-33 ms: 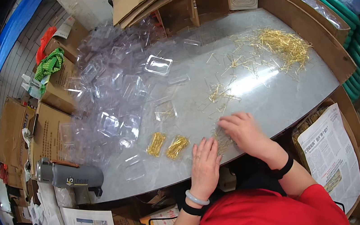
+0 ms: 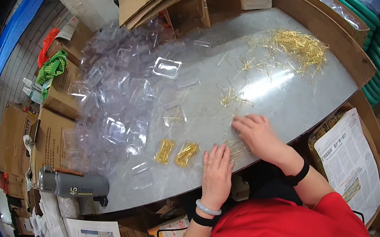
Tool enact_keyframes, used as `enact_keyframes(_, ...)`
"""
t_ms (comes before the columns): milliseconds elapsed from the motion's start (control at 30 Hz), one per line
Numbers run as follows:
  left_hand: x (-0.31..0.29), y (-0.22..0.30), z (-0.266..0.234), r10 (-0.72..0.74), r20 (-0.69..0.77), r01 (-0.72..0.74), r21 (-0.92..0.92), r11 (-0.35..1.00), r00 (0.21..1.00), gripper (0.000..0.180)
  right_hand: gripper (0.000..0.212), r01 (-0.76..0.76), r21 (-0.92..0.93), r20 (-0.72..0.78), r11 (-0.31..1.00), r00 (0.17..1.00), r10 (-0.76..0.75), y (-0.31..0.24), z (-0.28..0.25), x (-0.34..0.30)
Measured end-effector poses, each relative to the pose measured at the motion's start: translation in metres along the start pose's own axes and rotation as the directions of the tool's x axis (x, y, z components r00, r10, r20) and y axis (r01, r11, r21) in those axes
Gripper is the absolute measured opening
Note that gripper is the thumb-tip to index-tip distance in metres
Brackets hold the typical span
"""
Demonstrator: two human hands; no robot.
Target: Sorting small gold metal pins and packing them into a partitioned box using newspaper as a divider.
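Note:
My left hand point(image 2: 216, 168) lies flat near the table's front edge, palm down with its fingers stretched out. To its right, my right hand point(image 2: 259, 134) rests low over the table, fingers extended and a little bent, with nothing visible gripped. Between the two hands lie several thin gold wire pieces point(image 2: 237, 150), some partly under the fingers. Left of my left hand sit two small bundles of gold wire pieces, one point(image 2: 186, 154) closer to it and another point(image 2: 164, 151) beyond. More bent wire pieces point(image 2: 231, 97) are scattered ahead of my right hand.
A large heap of gold wires point(image 2: 303, 51) lies at the far right of the grey table point(image 2: 290, 115). Clear plastic trays point(image 2: 119, 94) pile up on the left. A grey bottle point(image 2: 81, 184) lies at the left edge. Cardboard walls point(image 2: 331, 28) border the right and back.
My right hand has shifted slightly away from me across the table. The left hand stays in place.

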State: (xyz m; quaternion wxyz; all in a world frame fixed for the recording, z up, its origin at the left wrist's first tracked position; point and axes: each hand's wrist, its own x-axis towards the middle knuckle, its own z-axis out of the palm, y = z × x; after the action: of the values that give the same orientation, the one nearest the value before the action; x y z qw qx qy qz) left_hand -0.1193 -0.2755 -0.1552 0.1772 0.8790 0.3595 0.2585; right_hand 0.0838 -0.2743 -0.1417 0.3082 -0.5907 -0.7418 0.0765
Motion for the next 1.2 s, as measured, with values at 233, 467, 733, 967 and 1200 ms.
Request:
enact_keyframes(233, -0.002, 0.003, -0.004, -0.005, -0.007, 0.005, -0.016, 1.000, 1.000, 0.054, 0.044, 0.077, -0.101, 0.047, 0.992, 0.996, -0.072, -0.015, -0.013, -0.015)
enact_keyframes(467, -0.001, 0.003, 0.002, -0.019, -0.050, 0.019, -0.004, 1.000, 0.999, 0.056, 0.049, 0.093, 0.167, 0.014, 0.982, 0.995, -0.097, -0.006, 0.003, -0.021)
enact_keyframes(733, -0.002, -0.004, 0.000, 0.005, -0.024, -0.007, -0.056, 0.998, 1.000, 0.050, 0.044, 0.101, 0.001, 0.178, 0.995, 0.979, -0.099, -0.014, -0.028, -0.011)
enact_keyframes(967, 0.001, 0.001, -0.003, 0.001, -0.001, -0.001, -0.009, 1.000, 1.000, 0.055, 0.038, 0.181, 0.197, 0.100, 0.964, 0.974, -0.203, -0.007, -0.009, -0.008)
enact_keyframes(1200, 0.000, 0.000, -0.002, -0.016, 0.007, 0.016, -0.055, 0.998, 1.000, 0.056, 0.035, 0.135, -0.024, -0.022, 0.991, 0.991, -0.135, -0.012, -0.004, -0.006)
